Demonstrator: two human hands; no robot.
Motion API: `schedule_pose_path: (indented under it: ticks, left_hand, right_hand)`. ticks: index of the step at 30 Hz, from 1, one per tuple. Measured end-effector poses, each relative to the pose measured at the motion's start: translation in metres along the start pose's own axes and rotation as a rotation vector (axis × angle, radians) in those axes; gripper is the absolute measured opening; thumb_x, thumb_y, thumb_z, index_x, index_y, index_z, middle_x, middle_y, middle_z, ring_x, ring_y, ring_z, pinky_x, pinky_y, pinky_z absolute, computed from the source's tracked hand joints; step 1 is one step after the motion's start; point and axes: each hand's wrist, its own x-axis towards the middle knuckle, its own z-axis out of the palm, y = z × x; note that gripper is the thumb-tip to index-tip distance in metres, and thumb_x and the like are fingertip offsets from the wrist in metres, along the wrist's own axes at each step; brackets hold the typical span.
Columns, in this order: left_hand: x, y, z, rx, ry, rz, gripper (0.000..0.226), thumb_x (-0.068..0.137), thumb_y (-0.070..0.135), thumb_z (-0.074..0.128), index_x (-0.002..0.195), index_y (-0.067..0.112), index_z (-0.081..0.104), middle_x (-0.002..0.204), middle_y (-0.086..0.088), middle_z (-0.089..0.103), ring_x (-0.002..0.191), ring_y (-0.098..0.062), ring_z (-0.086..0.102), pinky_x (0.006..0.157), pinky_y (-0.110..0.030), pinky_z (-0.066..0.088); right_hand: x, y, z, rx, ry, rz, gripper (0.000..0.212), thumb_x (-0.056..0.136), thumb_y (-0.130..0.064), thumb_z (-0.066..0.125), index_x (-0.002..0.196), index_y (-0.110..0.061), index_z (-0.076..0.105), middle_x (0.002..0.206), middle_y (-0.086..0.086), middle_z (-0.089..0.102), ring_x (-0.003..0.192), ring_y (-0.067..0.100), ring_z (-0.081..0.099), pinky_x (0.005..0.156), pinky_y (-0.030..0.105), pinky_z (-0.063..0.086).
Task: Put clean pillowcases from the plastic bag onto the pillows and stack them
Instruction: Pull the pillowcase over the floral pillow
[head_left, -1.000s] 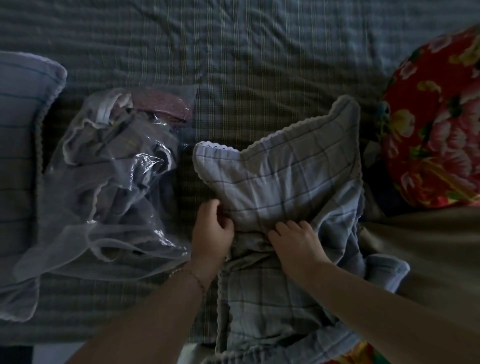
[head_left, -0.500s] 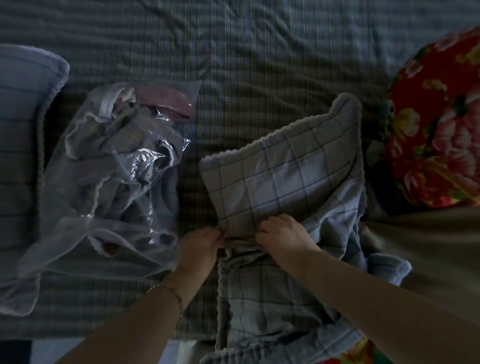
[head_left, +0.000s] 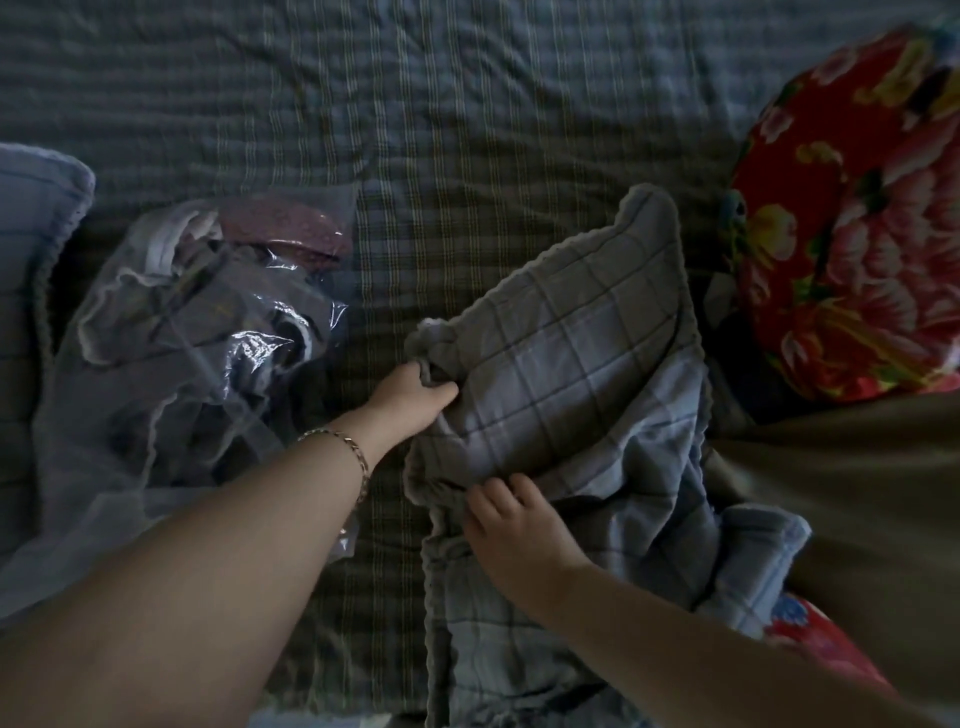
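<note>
The fingers of my left hand (head_left: 415, 397) are curled round a corner of the pillow (head_left: 571, 338). The fingers of my right hand (head_left: 519, 525) pinch the bunched hem of the checked pillowcase (head_left: 649, 488) just below it. Both lie by the near edge of the bed (head_left: 467, 130), right of its middle.

I judge the pillow light and squashy. It will fold rather than slide, so corners are the places to hold. The cotton is limp and likely to snag on itself, so I would take it by the hem and work it along in short pulls.

The plastic bag (head_left: 197, 338) lies towards the near-left of the bed; its film is probably slippery, and more cloth shows inside. The sheet is rumpled and soft. A red floral cushion (head_left: 857, 218) crowds the right edge, so the free room is toward the far edge.
</note>
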Motion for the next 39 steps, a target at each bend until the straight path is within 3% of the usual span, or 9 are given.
schedule_pose_path:
  ticks: [4, 8, 12, 17, 20, 23, 26, 32, 39]
  left_hand:
    - [-0.006, 0.007, 0.006, -0.134, 0.178, 0.063, 0.015, 0.090, 0.020, 0.054, 0.085, 0.007, 0.059, 0.085, -0.008, 0.059, 0.089, -0.026, 0.056, 0.073, -0.026, 0.037]
    - [-0.013, 0.033, -0.001, -0.292, 0.338, 0.042, 0.023, 0.092, 0.024, 0.051, 0.096, 0.003, 0.061, 0.086, -0.008, 0.056, 0.085, -0.024, 0.053, 0.074, -0.027, 0.039]
    - [-0.003, 0.042, -0.016, -0.296, 0.389, 0.021, 0.027, 0.092, 0.026, 0.051, 0.099, 0.002, 0.060, 0.087, -0.010, 0.057, 0.086, -0.028, 0.057, 0.069, -0.029, 0.039]
    - [0.011, 0.033, -0.011, -0.319, 0.459, -0.162, 0.046, 0.093, 0.025, 0.053, 0.132, 0.002, 0.042, 0.133, -0.016, 0.050, 0.120, -0.033, 0.049, 0.097, -0.036, 0.040]
    - [0.015, 0.034, -0.020, -0.031, 0.504, -0.150, 0.048, 0.092, 0.015, 0.052, 0.135, 0.007, 0.032, 0.139, -0.019, 0.040, 0.124, -0.037, 0.043, 0.104, -0.047, 0.036]
    - [0.007, 0.044, -0.017, 0.359, 0.616, 0.163, 0.047, 0.086, 0.006, 0.055, 0.131, 0.009, 0.040, 0.136, -0.018, 0.036, 0.123, -0.037, 0.039, 0.102, -0.046, 0.037]
    - [0.002, 0.063, 0.005, 0.573, 0.433, 0.625, 0.041, 0.090, 0.015, 0.052, 0.131, 0.010, 0.046, 0.138, -0.012, 0.039, 0.125, -0.032, 0.039, 0.103, -0.041, 0.034]
    - [0.007, 0.104, 0.053, 0.800, 0.365, 0.551, 0.050, 0.090, 0.045, 0.051, 0.131, 0.017, 0.045, 0.134, -0.009, 0.045, 0.125, -0.032, 0.039, 0.100, -0.042, 0.035]
    - [0.013, 0.115, 0.056, 0.903, 0.442, 0.490, 0.030, 0.095, 0.034, 0.047, 0.115, 0.014, 0.056, 0.123, -0.012, 0.056, 0.117, -0.033, 0.047, 0.089, -0.039, 0.039]
  right_hand:
    - [0.014, -0.001, 0.000, -0.129, -0.167, -0.036, 0.037, 0.096, -0.019, 0.037, 0.128, -0.006, 0.051, 0.135, 0.015, 0.037, 0.121, 0.032, 0.033, 0.101, 0.041, 0.027]
    - [0.007, -0.004, -0.002, 0.076, -0.095, -0.108, 0.030, 0.069, -0.029, 0.045, 0.064, -0.025, 0.074, 0.081, -0.008, 0.066, 0.084, 0.017, 0.056, 0.075, 0.027, 0.043]
    - [-0.029, -0.021, 0.000, 0.301, -0.022, -0.192, 0.034, 0.062, -0.034, 0.034, 0.057, -0.032, 0.068, 0.062, -0.019, 0.060, 0.066, 0.002, 0.058, 0.058, 0.013, 0.044]
    - [-0.020, 0.011, 0.010, 0.408, -0.242, -0.073, 0.029, 0.090, -0.003, 0.043, 0.111, -0.008, 0.062, 0.117, 0.009, 0.056, 0.105, 0.029, 0.055, 0.088, 0.035, 0.050]
    - [-0.034, 0.043, -0.006, 0.558, 0.016, 0.019, 0.015, 0.077, -0.007, 0.060, 0.089, -0.011, 0.068, 0.098, 0.007, 0.063, 0.081, 0.029, 0.062, 0.067, 0.032, 0.055]
    - [-0.060, 0.093, -0.011, 0.350, 0.372, 0.518, 0.025, 0.078, -0.022, 0.064, 0.100, -0.010, 0.066, 0.099, 0.011, 0.063, 0.088, 0.029, 0.061, 0.074, 0.033, 0.050]
    - [-0.088, 0.135, -0.015, 0.293, -0.089, 1.072, 0.053, 0.094, -0.051, 0.037, 0.127, -0.010, 0.043, 0.129, 0.016, 0.044, 0.120, 0.033, 0.041, 0.096, 0.042, 0.039]
    - [-0.081, 0.124, -0.003, 0.502, -0.043, 0.802, 0.035, 0.101, -0.033, 0.025, 0.114, -0.021, 0.055, 0.119, 0.002, 0.053, 0.118, 0.022, 0.044, 0.092, 0.034, 0.034]
    - [-0.122, 0.088, 0.016, 0.324, -0.110, 0.787, 0.060, 0.088, -0.065, 0.037, 0.114, -0.011, 0.048, 0.099, 0.008, 0.061, 0.085, 0.020, 0.063, 0.067, 0.029, 0.046]
